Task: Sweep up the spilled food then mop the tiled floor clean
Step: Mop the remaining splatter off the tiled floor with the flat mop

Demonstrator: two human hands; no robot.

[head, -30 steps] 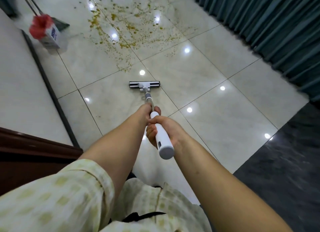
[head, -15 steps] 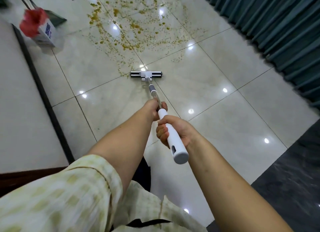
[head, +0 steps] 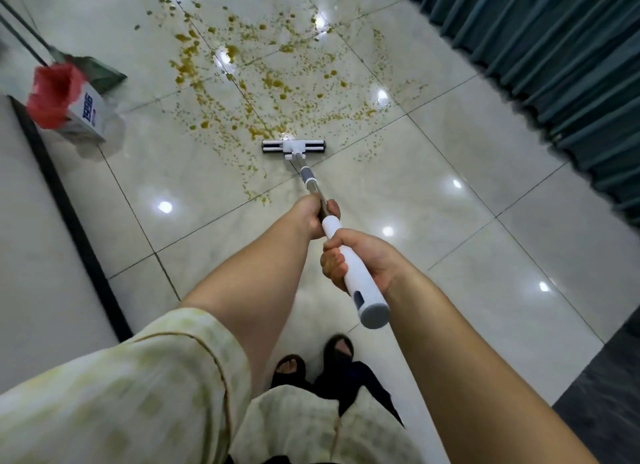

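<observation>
A mop with a white handle and metal shaft runs from my hands down to the glossy tiled floor point(head: 467, 242). Its flat head point(head: 293, 147) lies at the near edge of the spilled food point(head: 263, 79), yellow-brown bits scattered over several tiles. My left hand point(head: 313, 214) grips the shaft just above the white grip. Nearer to me, my right hand point(head: 360, 259) holds the white handle point(head: 356, 276).
At the left stands a white box with a red bag point(head: 65, 103), a green dustpan point(head: 100, 72) and broom handles behind it. A pale wall and dark baseboard point(head: 69, 214) run along the left. Teal curtains point(head: 554, 58) hang at the right. Dark flooring point(head: 609, 394) begins at the lower right. My sandalled feet point(head: 311, 359) are below.
The mop head has slid forward across the tiles and now meets the near edge of the spill. I have stepped closer; both hands keep the same grip.
</observation>
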